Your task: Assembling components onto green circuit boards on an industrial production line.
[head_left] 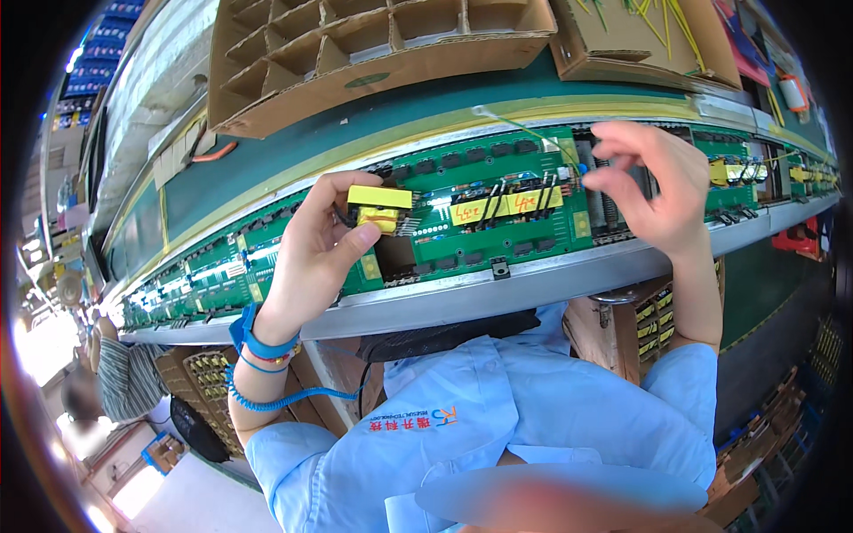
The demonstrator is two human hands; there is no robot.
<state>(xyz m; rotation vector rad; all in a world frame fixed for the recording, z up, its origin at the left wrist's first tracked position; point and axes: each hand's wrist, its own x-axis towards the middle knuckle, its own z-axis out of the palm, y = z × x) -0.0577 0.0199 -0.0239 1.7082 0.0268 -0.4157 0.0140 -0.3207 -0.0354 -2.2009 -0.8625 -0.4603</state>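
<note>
- From the head view, faced a long green printed circuit board (pixel 484 247), lying in a row of similar boards along a silver metal rail (pixel 533 289).
- Held a small block-shaped component wrapped in yellow tape (pixel 380 196) in the bare left hand (pixel 313 244), above the left end of the circuit board; had thumb and fingers closed firmly around it, with its metal pins toward the board's middle.
- Had the bare right hand (pixel 662 182) over the right end of the board, with thumb and forefinger spread apart and seemingly nothing between them; could not tell whether touching the small blue part (pixel 582 169) beside the thumb tip.
- Had a thin green-yellow strand (pixel 524 129) slanting across the board's far right side.
- Had flat yellow blocks with black strips (pixel 480 210) along the middle of the board.
- Had a brown cardboard box with dividers (pixel 418 67) beyond the board, and an open carton of green-yellow strands (pixel 622 67) beyond its right end.
- Wore a blue wrist band with a coiled cord (pixel 267 348) on the left arm, nearer than the board.
</note>
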